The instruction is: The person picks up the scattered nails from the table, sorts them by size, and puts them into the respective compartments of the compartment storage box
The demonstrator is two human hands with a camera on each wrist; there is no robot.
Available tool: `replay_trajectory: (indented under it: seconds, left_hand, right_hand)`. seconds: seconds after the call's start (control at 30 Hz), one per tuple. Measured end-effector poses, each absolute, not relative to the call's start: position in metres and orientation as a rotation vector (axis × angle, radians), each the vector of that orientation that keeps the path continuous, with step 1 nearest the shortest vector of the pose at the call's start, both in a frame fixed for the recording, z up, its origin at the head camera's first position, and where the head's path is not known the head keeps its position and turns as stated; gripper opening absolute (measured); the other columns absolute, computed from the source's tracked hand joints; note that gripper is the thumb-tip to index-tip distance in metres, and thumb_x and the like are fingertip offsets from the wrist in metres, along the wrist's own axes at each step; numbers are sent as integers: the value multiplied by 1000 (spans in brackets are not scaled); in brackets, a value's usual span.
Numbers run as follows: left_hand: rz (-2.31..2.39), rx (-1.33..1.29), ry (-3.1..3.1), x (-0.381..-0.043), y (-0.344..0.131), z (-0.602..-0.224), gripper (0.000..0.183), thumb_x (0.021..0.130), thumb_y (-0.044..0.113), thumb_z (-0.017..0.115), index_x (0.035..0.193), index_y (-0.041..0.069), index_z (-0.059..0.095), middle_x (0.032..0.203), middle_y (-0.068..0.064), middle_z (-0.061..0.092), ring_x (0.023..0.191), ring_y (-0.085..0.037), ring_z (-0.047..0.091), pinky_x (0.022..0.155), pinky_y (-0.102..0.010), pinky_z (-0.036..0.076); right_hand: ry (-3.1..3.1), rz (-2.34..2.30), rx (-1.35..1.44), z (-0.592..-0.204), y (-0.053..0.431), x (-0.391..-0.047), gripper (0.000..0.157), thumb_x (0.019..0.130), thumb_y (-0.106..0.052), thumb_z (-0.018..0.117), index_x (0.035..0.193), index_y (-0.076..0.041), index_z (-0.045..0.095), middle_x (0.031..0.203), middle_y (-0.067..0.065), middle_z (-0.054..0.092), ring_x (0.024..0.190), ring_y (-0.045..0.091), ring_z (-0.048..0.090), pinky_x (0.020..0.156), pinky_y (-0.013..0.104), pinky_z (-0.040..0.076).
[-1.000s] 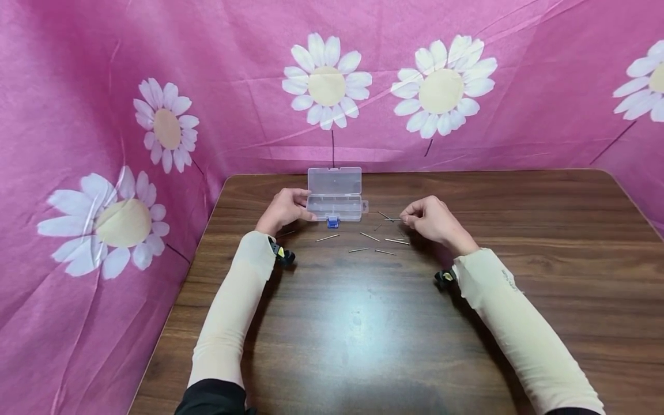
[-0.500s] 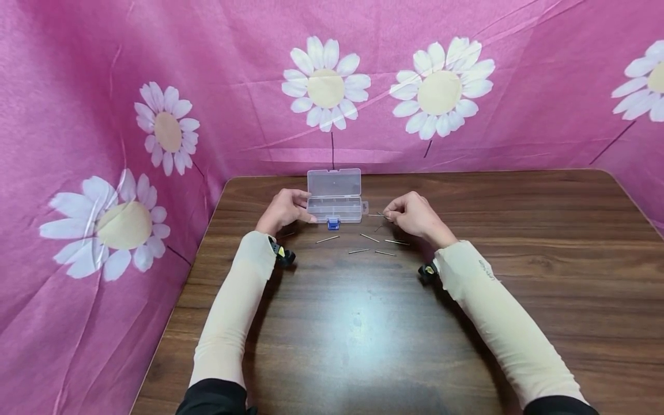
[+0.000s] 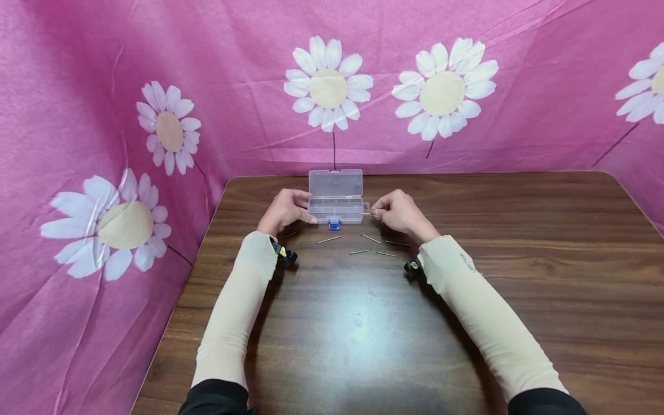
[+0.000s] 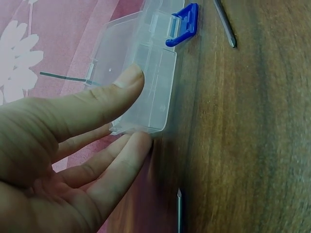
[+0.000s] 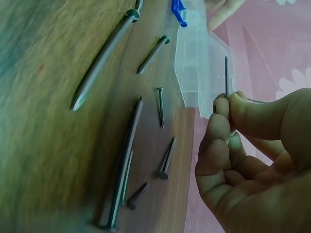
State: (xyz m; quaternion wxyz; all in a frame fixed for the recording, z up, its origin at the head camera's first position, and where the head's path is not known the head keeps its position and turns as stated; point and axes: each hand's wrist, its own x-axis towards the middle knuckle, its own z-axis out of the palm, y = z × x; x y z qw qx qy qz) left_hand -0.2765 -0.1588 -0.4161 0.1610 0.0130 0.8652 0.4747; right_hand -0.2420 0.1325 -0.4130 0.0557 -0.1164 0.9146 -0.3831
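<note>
Right hand (image 3: 396, 210): closed in a pinch, with a slim grey metal nail (image 5: 226, 77) gripped between thumb and fingertips.
Nail position: seen at the right end of a clear plastic compartment box (image 3: 350, 221); height relative to rim cannot be told.
Nail axis: roughly parallel to the box's long side; free, tapering end is pointed left, other end is hidden by fingers.
Handling: nail is probably best lined up with the lengthwise divider and released only below the rim.
Left hand (image 3: 285, 210): box's left end is held between thumb and fingers; light, steady pressure is advised.
Clear plastic lid (image 3: 335, 183): raised at the back.
Brown wooden table (image 3: 358, 346): loose metal nails (image 5: 122, 165) are scattered in front of the box.
</note>
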Motion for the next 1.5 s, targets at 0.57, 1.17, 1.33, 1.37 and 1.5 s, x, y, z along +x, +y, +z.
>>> replay_trajectory:
  seconds: [0.57,1.17,1.33,1.37,1.5]
  left_hand:
    - [1375,15,2469,-276,-159,-419,73,53,6,88,121,13,60,101,-11,63,90,-21,59,76,-31,47]
    - [1369,40,2465,-276,-160,-419,75,53,9,88,122,12,59,103,-11,64,92,-20,59,81,-32,45]
    - [1385,51,2461,-276,-160,-420,75,54,7,88,122,12,59,102,-11,64,91,-20,60,82,-32,45]
    - [1387,54,2460,-276,-160,-420,74,54,7,88,122,12,59,102,-11,64,91,-20,60,81,-32,45]
    - [1391,62,2464,-275,-160,-420,74,53,7,88,122,11,59,101,-11,64,91,-21,60,81,-32,46]
  right_hand:
    - [2798,-1114,-407,-414,105,-253,13,83,-13,62,78,-9,73,76,-1,66,77,20,55,80,37,41]
    - [2829,-1047,-381,-408,89,-255,14,84,-13,61,80,-8,73,79,1,66,78,21,54,79,36,41]
    - [2843,-1028,-403,-410,89,-256,14,84,-13,61,80,-8,73,80,0,66,78,21,55,79,36,42]
    - [2841,-1031,-407,-410,89,-256,14,84,-13,61,80,-8,73,80,0,66,78,21,55,79,36,42]
    - [2832,-1055,-409,-410,93,-256,14,84,-13,61,82,-8,73,81,1,67,79,21,55,79,37,42]
